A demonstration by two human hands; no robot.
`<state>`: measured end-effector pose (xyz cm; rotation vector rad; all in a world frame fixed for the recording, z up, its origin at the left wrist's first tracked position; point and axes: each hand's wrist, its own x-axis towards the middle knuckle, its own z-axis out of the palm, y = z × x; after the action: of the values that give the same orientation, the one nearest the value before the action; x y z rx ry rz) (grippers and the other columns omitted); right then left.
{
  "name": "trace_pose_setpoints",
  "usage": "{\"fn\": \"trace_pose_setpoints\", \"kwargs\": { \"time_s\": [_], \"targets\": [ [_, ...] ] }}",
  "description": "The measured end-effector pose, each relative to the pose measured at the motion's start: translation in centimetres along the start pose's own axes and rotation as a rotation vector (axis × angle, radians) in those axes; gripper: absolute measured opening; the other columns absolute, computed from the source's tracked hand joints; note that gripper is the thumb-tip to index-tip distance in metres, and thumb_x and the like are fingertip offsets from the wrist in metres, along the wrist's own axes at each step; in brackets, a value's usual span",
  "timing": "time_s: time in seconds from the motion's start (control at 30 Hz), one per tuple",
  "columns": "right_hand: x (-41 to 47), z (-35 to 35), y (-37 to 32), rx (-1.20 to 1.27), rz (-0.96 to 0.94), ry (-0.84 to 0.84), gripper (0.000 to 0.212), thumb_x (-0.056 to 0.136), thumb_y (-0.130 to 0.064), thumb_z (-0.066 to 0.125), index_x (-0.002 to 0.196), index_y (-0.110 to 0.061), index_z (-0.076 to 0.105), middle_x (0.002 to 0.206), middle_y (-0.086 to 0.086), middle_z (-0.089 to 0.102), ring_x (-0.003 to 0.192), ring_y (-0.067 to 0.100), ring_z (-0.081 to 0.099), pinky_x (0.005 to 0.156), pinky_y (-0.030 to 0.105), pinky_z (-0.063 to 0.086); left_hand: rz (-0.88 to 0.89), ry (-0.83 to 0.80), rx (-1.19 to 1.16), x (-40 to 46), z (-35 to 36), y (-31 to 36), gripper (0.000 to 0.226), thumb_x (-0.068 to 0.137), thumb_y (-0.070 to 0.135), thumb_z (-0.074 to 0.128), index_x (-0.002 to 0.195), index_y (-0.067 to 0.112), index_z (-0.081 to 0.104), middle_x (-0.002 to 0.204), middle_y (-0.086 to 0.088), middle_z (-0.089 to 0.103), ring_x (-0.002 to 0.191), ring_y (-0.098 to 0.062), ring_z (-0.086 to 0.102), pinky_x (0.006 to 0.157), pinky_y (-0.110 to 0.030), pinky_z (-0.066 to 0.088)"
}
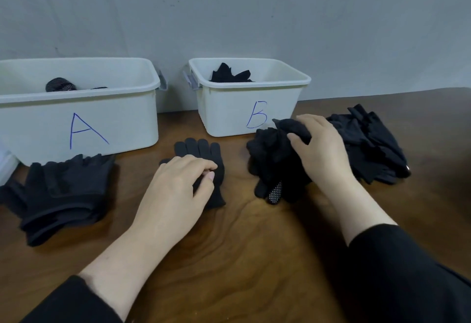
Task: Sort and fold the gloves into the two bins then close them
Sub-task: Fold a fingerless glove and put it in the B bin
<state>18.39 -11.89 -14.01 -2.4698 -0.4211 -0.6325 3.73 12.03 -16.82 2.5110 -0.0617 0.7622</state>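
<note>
Two white bins stand at the back of the wooden table. Bin A [84, 98] on the left holds a rolled dark glove [60, 84]. Bin B [254, 88] holds black gloves [229, 74]. A single black glove [201, 152] lies flat in the middle, fingers pointing away; my left hand [178, 182] pinches its fabric near the palm. My right hand [321, 147] grips a bunched black glove on top of a loose heap [272, 162], where one glove shows white grip dots [275, 191].
A stack of black gloves [61, 192] lies front left before bin A. Another pile of black gloves [372, 144] sits at the right beside bin B. A white object [6, 167], cut off by the left frame edge, lies there. A grey wall rises behind the bins.
</note>
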Motion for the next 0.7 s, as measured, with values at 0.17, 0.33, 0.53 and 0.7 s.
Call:
{"fn": "trace_pose_setpoints", "kwargs": {
  "time_s": [0.17, 0.33, 0.53, 0.7],
  "targets": [
    [0.3, 0.3, 0.9, -0.032, 0.139, -0.091, 0.034, 0.102, -0.028, 0.056, 0.133, -0.015, 0.065, 0.135, 0.003, 0.063, 0.122, 0.026, 0.057, 0.098, 0.034, 0.044, -0.022, -0.054, 0.032, 0.1, -0.1, -0.5, 0.022, 0.098, 0.030, 0.052, 0.113, 0.026, 0.068, 0.107, 0.017, 0.063, 0.098, -0.001, 0.050, 0.089, -0.027, 0.040],
    [0.1, -0.3, 0.6, 0.073, 0.166, 0.055, 0.028, 0.105, -0.028, 0.048, 0.120, -0.017, 0.069, 0.107, -0.001, 0.071, 0.098, 0.019, 0.063, 0.080, 0.030, 0.046, -0.067, -0.301, 0.153, 0.0, 0.3, -0.9, 0.031, 0.100, 0.043, 0.048, 0.126, 0.035, 0.062, 0.132, 0.019, 0.053, 0.123, -0.005, 0.046, 0.107, -0.032, 0.029],
    [-1.0, -3.9, -4.0, 0.398, -0.033, 0.473, 0.021, 0.105, -0.023, 0.050, 0.108, -0.015, 0.069, 0.086, -0.017, 0.062, 0.079, -0.007, 0.057, 0.073, 0.007, 0.039, -0.076, -0.249, 0.088, 0.0, -0.1, -0.4, 0.042, 0.099, 0.055, 0.039, 0.135, 0.039, 0.055, 0.134, 0.027, 0.050, 0.120, 0.010, 0.037, 0.109, -0.022, 0.019],
    [-2.4, -2.5, -8.4, 0.662, 0.126, 0.049, 0.019, 0.100, -0.024, 0.059, 0.088, -0.022, 0.074, 0.079, -0.008, 0.072, 0.076, -0.004, 0.062, 0.069, 0.017, 0.048, -0.238, -0.038, -0.466, 0.0, -1.0, 0.7, 0.054, 0.091, 0.058, 0.039, 0.141, 0.040, 0.049, 0.118, 0.027, 0.064, 0.116, 0.012, 0.052, 0.097, -0.004, 0.036]
  ]
}}
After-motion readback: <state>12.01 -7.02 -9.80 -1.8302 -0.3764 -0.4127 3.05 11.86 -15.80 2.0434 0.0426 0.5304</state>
